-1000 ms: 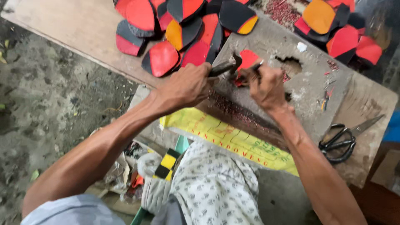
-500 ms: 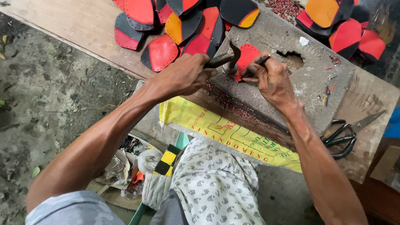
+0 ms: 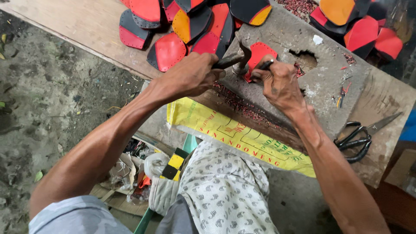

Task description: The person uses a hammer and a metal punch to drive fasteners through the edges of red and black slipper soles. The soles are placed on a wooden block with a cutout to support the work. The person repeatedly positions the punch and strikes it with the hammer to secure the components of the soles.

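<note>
The left hand [image 3: 190, 78] is shut tight around a hammer [image 3: 236, 60]; the hammer head sits just above a red piece [image 3: 260, 54]; the right hand [image 3: 279, 84] pinches a thin dark punch [image 3: 264, 66] with closed fingers, its tip on the red piece; the red piece lies flat on a grey stone block [image 3: 312, 78], near a hole in the stone; small red bits lie along the block's edge; a pile of red, black and orange pieces [image 3: 186, 26] lies on the wood behind; scissors [image 3: 359, 136] lie to the right, well apart; a yellow sheet [image 3: 225, 134] hangs under the block.
</note>
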